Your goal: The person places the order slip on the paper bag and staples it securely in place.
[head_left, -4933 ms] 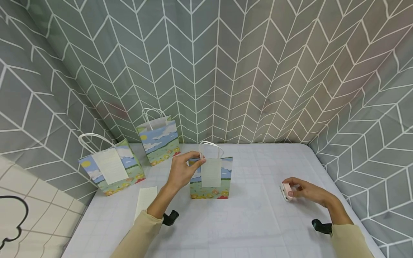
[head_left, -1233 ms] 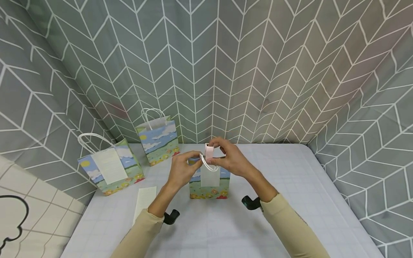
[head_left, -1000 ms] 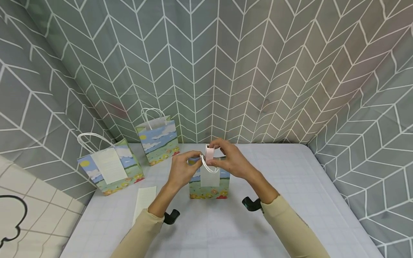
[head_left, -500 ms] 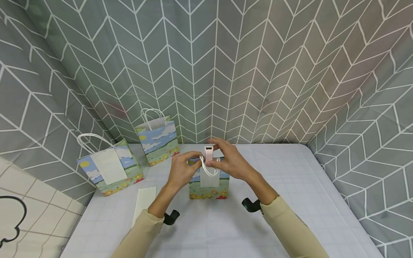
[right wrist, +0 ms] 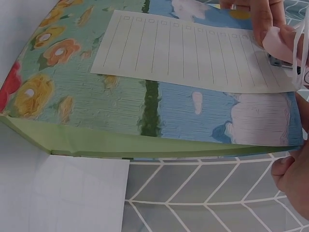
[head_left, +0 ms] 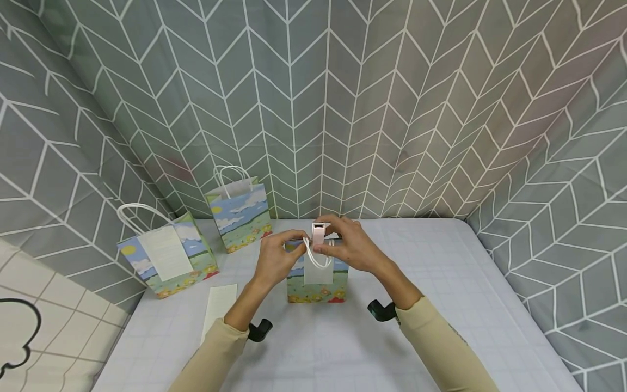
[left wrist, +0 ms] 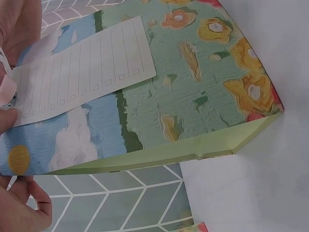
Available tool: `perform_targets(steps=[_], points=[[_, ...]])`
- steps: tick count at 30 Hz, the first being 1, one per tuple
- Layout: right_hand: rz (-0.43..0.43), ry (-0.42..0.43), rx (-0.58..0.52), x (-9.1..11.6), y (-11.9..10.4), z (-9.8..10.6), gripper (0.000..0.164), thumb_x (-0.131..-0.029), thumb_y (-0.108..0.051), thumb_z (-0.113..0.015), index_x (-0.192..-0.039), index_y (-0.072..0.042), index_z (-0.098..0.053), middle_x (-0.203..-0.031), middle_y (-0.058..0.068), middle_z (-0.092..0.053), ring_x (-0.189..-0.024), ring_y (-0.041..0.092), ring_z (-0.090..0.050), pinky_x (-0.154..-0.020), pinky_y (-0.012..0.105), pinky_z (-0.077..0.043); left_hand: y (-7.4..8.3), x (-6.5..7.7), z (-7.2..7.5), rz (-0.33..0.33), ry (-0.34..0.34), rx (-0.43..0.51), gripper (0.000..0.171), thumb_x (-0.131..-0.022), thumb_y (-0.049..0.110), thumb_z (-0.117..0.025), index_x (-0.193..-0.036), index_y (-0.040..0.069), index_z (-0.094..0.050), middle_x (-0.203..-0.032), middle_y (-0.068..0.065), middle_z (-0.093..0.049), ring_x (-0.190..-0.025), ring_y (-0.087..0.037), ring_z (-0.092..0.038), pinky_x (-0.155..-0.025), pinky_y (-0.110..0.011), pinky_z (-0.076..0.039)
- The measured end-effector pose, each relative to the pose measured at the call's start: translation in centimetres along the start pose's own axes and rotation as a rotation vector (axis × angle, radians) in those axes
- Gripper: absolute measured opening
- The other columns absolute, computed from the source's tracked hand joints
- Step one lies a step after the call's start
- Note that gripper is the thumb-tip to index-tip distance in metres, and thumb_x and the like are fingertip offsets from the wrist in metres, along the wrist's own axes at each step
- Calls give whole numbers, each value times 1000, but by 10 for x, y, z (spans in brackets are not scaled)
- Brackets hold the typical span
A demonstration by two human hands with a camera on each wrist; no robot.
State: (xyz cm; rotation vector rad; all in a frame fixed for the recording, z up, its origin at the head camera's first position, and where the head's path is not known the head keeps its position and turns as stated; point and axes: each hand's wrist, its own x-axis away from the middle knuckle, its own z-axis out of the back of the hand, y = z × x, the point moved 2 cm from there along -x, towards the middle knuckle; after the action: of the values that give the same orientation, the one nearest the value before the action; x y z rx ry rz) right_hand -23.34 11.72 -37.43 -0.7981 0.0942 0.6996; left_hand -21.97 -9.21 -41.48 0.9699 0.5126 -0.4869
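At the table's middle stands a paper gift bag (head_left: 315, 295) printed with sky and flowers. A lined checklist sheet (right wrist: 183, 53) lies against its front, up to the top edge. My left hand (head_left: 275, 260) pinches the bag's top left edge. In my right hand (head_left: 356, 245), between thumb and fingers, is a small pink stapler (head_left: 318, 234) set upright over the top edge at the sheet. The white cord handle (head_left: 320, 265) hangs folded forward over the front. Whether the stapler's mouth is pressed together is hidden by fingers.
Behind my left forearm stand two similar bags: one with a sheet on its front (head_left: 168, 253), one plain-fronted bag (head_left: 240, 212) farther back. Another loose sheet (head_left: 219, 305) lies beside my left forearm. A patterned curtain (head_left: 313, 109) borders the white table (head_left: 441, 337).
Over the earlier frames, my right hand brought the stapler from the table's right side to the bag's top, and the handle folded forward. Lately the stapler has only tilted slightly; my left hand stays put.
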Motion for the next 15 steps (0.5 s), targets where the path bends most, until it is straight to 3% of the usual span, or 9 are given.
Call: perform_targets(steps=[15], points=[[49, 39, 125, 1, 0, -2, 61, -86, -40, -79, -140, -25, -55, -108, 1, -74, -96, 12, -49, -90, 46, -32, -1, 0, 0, -1, -13, -2, 13, -88, 11, -79, -100, 17, -79, -97, 2, -77, -91, -16, -73, -81, -41, -57]])
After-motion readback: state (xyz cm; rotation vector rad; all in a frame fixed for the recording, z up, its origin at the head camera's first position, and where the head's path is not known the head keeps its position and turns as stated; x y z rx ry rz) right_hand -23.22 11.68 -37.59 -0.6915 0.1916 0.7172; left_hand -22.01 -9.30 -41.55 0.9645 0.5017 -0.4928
